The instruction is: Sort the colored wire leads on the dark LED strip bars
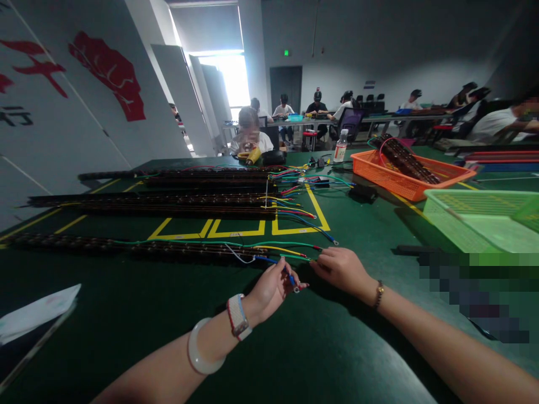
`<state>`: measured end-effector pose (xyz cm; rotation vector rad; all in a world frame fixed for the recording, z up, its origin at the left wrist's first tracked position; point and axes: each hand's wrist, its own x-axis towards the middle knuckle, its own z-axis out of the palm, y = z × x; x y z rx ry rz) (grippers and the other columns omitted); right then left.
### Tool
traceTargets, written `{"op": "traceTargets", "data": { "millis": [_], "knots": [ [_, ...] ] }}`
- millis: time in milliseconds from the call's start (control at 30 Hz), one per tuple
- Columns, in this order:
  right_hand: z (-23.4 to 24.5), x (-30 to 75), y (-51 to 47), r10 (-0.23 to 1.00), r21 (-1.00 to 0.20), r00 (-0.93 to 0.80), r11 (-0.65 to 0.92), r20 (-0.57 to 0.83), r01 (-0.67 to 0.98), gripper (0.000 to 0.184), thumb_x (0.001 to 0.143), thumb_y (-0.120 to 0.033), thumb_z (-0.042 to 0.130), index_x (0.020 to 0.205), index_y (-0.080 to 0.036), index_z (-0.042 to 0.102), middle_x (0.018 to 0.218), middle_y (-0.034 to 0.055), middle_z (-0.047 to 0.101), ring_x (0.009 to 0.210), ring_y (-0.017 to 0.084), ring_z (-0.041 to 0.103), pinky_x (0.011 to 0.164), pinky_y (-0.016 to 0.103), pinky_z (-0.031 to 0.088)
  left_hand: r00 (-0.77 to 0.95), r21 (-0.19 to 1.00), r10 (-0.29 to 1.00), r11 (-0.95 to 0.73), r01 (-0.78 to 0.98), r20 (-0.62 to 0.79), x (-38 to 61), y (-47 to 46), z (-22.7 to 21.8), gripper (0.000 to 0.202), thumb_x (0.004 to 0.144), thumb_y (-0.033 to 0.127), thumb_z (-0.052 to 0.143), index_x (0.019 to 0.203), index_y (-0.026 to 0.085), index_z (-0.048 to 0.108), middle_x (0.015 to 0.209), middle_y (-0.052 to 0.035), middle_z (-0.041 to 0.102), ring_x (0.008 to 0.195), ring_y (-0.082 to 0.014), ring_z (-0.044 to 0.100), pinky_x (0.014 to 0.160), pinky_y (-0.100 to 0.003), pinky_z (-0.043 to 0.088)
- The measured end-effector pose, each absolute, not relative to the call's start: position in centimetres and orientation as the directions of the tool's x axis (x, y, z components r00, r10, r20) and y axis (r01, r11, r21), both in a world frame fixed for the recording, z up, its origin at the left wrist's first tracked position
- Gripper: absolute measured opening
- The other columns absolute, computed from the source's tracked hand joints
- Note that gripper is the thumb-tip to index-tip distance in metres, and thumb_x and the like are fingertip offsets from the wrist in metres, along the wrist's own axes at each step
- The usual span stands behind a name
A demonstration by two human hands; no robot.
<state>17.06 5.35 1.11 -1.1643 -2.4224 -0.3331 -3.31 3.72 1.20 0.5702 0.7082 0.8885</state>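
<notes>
Two entries beside the nearest wire bundle (pixel 181 252): left hand (pixel 269 289) lightly pinches blue wire (pixel 266 259); right hand (pixel 342 270) curls, hold unclear. Keeping that wire unkinked helps.

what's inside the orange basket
A long dark bundle lies slanted in the orange basket, its far end sticking up past the rim. Whatever lies under the bundle is hidden.

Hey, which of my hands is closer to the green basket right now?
Right. Your right hand is left of the green basket and closer to the camera; your left hand is farther left, holding a blue wire.
</notes>
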Motion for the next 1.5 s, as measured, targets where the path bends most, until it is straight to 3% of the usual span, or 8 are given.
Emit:
{"op": "traceTargets", "data": {
  "millis": [367, 500, 667, 767, 933, 1233, 1367, 1500],
  "knots": [
    [0.1, 16.3, 5.4, 0.805, -0.001, -0.555, 0.567, 0.208, 0.823, 0.042, 0.092, -0.037, 0.041, 0.06, -0.019, 0.062, 0.059, 0.0036, 0.062, 0.053, 0.012, 0.049, 0.054, 0.027, 0.024, 0.397, 0.726, 0.84, 0.528, -0.44, -0.371, -3.3, 3.6, 1.7, 0.023, 0.091, 0.029, 0.042, 0.073, 0.015, 0.05, 0.064, -0.0018, 0.057, 0.061, -0.013, 0.057, 0.07, -0.029, 0.046],
    [0.8, 16.6, 5.1, 0.788, -0.072, -0.548, 0.587, 0.28, 0.807, 0.05, 0.094, -0.043, 0.034, 0.059, -0.018, 0.059, 0.058, 0.0037, 0.058, 0.056, 0.013, 0.047, 0.056, 0.027, 0.026, 0.409, 0.718, 0.842, 0.523, -0.459, -0.352, -3.4, 3.6, 1.8, 0.025, 0.091, 0.029, 0.041, 0.073, 0.015, 0.051, 0.065, -0.0028, 0.058, 0.062, -0.0133, 0.058, 0.072, -0.03, 0.046],
    [1.8, 16.4, 3.9, 0.613, -0.093, -0.62, 0.744, 0.49, 0.662, 0.051, 0.094, -0.047, 0.031, 0.061, -0.018, 0.055, 0.06, 0.0036, 0.053, 0.06, 0.014, 0.042, 0.06, 0.028, 0.027, 0.457, 0.676, 0.824, 0.548, -0.492, -0.334, -3.4, 3.9, 1.2, 0.026, 0.091, 0.031, 0.042, 0.073, 0.015, 0.051, 0.075, -0.006, 0.062, 0.069, -0.0138, 0.059, 0.072, -0.028, 0.045],
    [1.8, 15.5, 3.2, 0.568, -0.054, -0.664, 0.778, 0.487, 0.626, 0.043, 0.089, -0.052, 0.042, 0.068, -0.018, 0.059, 0.062, 0.0028, 0.054, 0.061, 0.015, 0.041, 0.06, 0.029, 0.025, 0.462, 0.655, 0.826, 0.548, -0.521, -0.324, -3.3, 4.0, 0.9, 0.027, 0.091, 0.031, 0.042, 0.071, 0.015, 0.05, 0.078, -0.006, 0.062, 0.068, -0.0116, 0.057, 0.068, -0.025, 0.044],
    [1.2, 14.0, 2.8, 0.648, -0.134, -0.623, 0.732, 0.438, 0.668, 0.033, 0.089, -0.044, 0.046, 0.076, -0.018, 0.062, 0.067, 0.0042, 0.06, 0.066, 0.015, 0.044, 0.065, 0.03, 0.027, 0.536, 0.618, 0.788, 0.59, -0.519, -0.303, -3.3, 4.2, 0.6, 0.029, 0.089, 0.039, 0.044, 0.072, 0.016, 0.05, 0.08, -0.0053, 0.061, 0.061, -0.0115, 0.054, 0.056, -0.025, 0.041],
    [1.6, 13.9, 2.9, 0.781, -0.329, -0.475, 0.609, 0.405, 0.722, 0.027, 0.092, -0.033, 0.044, 0.073, -0.018, 0.058, 0.067, 0.0026, 0.06, 0.069, 0.015, 0.046, 0.069, 0.03, 0.031, 0.499, 0.639, 0.822, 0.543, -0.545, -0.273, -3.3, 4.2, 0.4, 0.026, 0.091, 0.031, 0.043, 0.081, 0.011, 0.058, 0.082, -0.0084, 0.063, 0.078, -0.0152, 0.061, 0.08, -0.03, 0.046],
    [1.6, 14.1, 3.4, 0.842, -0.381, -0.373, 0.517, 0.391, 0.767, 0.032, 0.093, -0.035, 0.042, 0.068, -0.019, 0.054, 0.065, 0.0015, 0.058, 0.069, 0.016, 0.048, 0.07, 0.029, 0.032, 0.564, 0.729, 0.796, 0.518, -0.448, -0.219, -3.2, 3.9, 0.8, 0.027, 0.091, 0.033, 0.043, 0.091, 0.011, 0.058, 0.089, -0.0121, 0.066, 0.086, -0.0183, 0.063, 0.088, -0.037, 0.044],
    [1.4, 14.3, 3.8, 0.87, -0.394, -0.335, 0.468, 0.362, 0.791, 0.032, 0.092, -0.037, 0.044, 0.067, -0.019, 0.054, 0.067, 0.0016, 0.059, 0.072, 0.017, 0.05, 0.069, 0.029, 0.032, 0.615, 0.836, 0.758, 0.471, -0.283, -0.218, -3.3, 3.5, 1.0, 0.029, 0.087, 0.04, 0.049, 0.086, 0.011, 0.055, 0.081, -0.0124, 0.068, 0.081, -0.0225, 0.066, 0.085, -0.043, 0.046]
  ]
}}
